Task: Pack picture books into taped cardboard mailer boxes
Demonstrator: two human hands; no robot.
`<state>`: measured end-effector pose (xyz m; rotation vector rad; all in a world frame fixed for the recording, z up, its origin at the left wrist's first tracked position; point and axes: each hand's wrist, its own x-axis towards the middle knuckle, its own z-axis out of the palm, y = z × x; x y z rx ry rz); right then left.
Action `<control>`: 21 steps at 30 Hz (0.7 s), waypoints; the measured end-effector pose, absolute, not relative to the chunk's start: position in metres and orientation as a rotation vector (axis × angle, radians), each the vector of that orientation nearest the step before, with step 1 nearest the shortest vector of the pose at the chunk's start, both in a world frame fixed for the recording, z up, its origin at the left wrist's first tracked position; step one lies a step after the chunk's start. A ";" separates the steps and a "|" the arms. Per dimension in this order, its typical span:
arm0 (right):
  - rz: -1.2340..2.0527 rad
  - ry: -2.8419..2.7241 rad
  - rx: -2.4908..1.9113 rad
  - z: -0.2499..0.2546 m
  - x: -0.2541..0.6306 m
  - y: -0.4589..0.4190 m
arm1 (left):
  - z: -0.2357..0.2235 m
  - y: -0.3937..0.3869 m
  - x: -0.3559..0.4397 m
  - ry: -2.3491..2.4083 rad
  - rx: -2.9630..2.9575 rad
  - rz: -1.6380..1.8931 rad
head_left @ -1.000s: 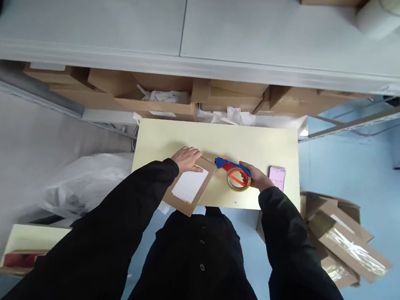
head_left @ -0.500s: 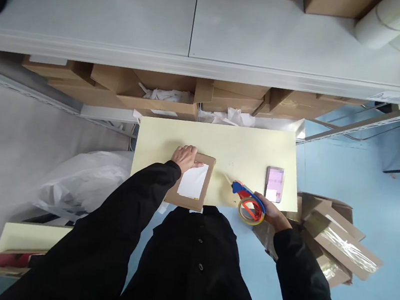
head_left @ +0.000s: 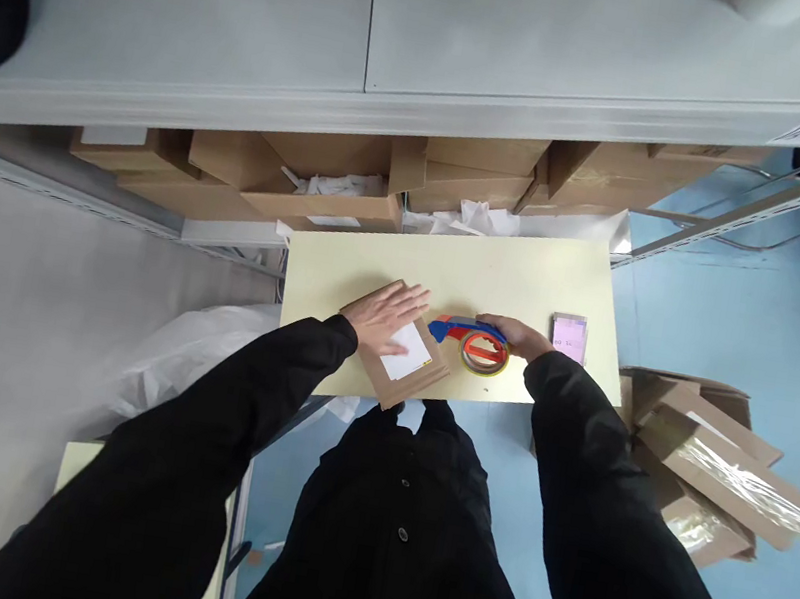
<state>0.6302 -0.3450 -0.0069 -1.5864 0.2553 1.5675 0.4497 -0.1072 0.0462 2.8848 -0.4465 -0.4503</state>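
A small brown cardboard box [head_left: 425,376] with a white label [head_left: 408,353] lies askew near the front edge of the cream table [head_left: 497,264]. My left hand [head_left: 387,318] rests flat on its upper left part, fingers spread, covering some of the label. In my right hand [head_left: 516,335] is a blue and red tape dispenser [head_left: 469,328], fingers wrapped round its handle. The dispenser's blue front end is at the right side of the box, and a tape roll sits in its red hub. Whether the tape touches the cardboard I cannot tell.
A phone [head_left: 568,337] lies at the table's right. Open cardboard boxes [head_left: 339,207] stand behind, under a grey shelf [head_left: 560,57]. Flattened cartons [head_left: 729,473] are piled on the floor at right; a white plastic bag [head_left: 170,359] is at left.
My right hand has brought the tape dispenser leftward to the box. The box has turned, and my left hand has gone from gripping its edge to lying flat on top. The view has tilted.
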 end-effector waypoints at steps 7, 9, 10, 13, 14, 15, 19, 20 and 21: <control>1.580 0.362 -1.540 -0.018 0.619 -0.370 | 0.016 -0.106 0.444 -0.678 2.802 -0.583; 1.542 0.401 -1.509 -0.020 0.616 -0.381 | 0.013 -0.106 0.443 -0.671 2.810 -0.593; 1.528 0.416 -1.497 -0.021 0.615 -0.386 | 0.013 -0.106 0.443 -0.669 2.813 -0.596; 1.530 0.447 -1.491 -0.022 0.610 -0.401 | 0.014 -0.107 0.444 -0.647 2.828 -0.617; 1.532 0.456 -1.490 -0.022 0.608 -0.408 | 0.015 -0.107 0.444 -0.642 2.830 -0.627; 1.528 0.463 -1.487 -0.022 0.605 -0.416 | 0.016 -0.107 0.444 -0.641 2.828 -0.632; 1.470 0.505 -1.514 -0.024 0.593 -0.461 | 0.015 -0.106 0.444 -0.640 2.814 -0.590; 1.454 0.519 -1.524 -0.025 0.589 -0.473 | 0.014 -0.106 0.443 -0.628 2.816 -0.578; 1.443 0.531 -1.529 -0.026 0.584 -0.484 | 0.014 -0.106 0.443 -0.609 2.821 -0.571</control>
